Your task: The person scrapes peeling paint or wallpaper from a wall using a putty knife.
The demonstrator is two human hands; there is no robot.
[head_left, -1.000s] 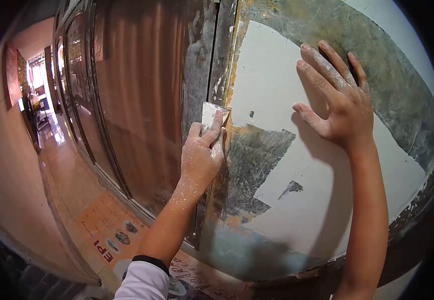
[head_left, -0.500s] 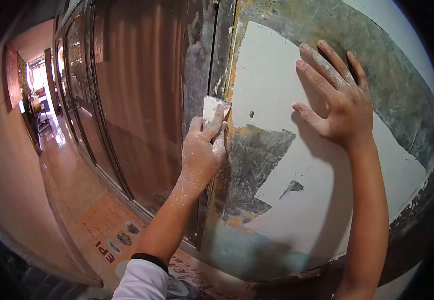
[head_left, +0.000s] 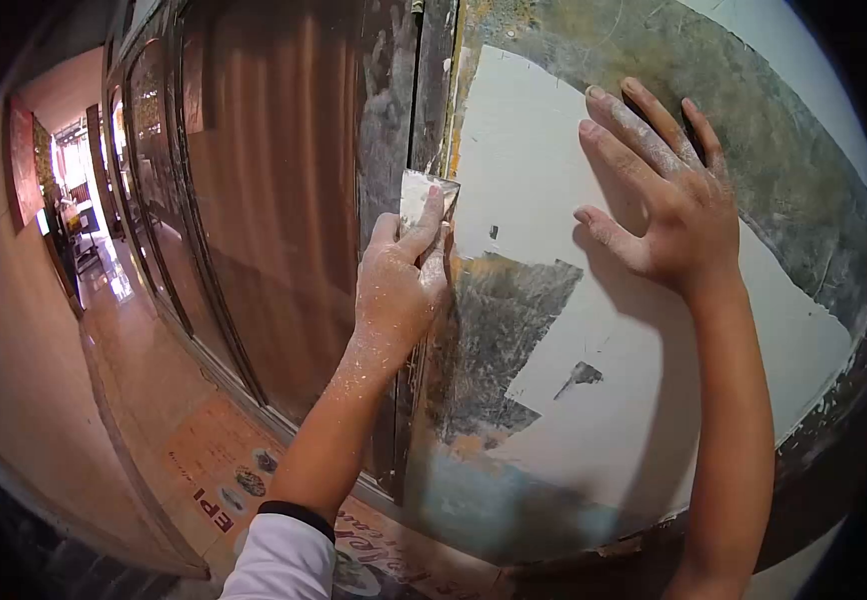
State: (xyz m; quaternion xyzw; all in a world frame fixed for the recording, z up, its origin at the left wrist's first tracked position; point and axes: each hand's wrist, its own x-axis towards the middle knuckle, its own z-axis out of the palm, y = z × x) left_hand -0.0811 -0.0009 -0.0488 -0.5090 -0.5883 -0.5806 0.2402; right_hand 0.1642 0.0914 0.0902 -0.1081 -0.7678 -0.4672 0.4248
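While the right hand (head_left: 660, 185) lies spread, fingers apart, over the wall, the left hand (head_left: 401, 275) pinches a scraper (head_left: 425, 199), forefinger along its blade. The scraper is at the wall's left edge, beside the dark frame (head_left: 381, 130), its flat face smeared with white paste (head_left: 417, 187), one corner bare and grey.

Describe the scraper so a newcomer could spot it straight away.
Find the big white patch, then the dark frame left of it. Where they nearly meet, the left hand grips the scraper. Its flat, white-smeared blade stands out against the dark frame.
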